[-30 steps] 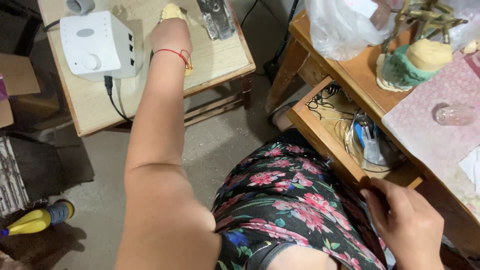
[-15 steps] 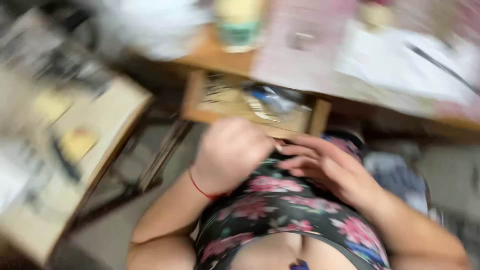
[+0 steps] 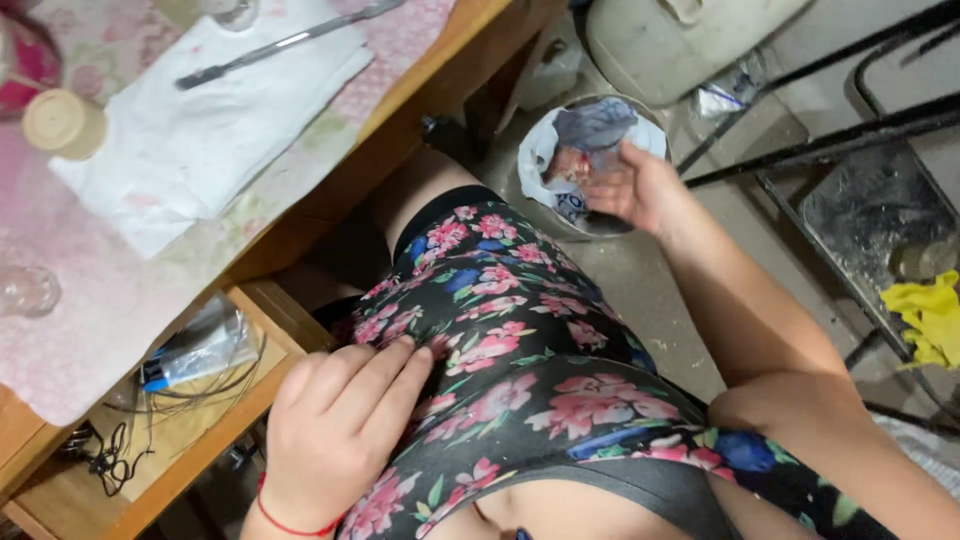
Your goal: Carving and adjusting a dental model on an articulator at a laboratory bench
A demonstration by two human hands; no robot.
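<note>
Right hand (image 3: 635, 185) has swung from the drawer to over the lined bin (image 3: 560, 200), fingers loosely open, nothing visibly held; left hand (image 3: 335, 430) now rests empty on the lap.

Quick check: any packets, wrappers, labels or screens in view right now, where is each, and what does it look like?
Clear plastic packet: in the open wooden drawer, flat, with a blue end and a dark strip.
Clear crumpled wrapper: on the floor beside the bin, with a blue patch.
White bin liner: rims the round bin under the right hand, blue marks printed on it.
No screens in view.
</note>
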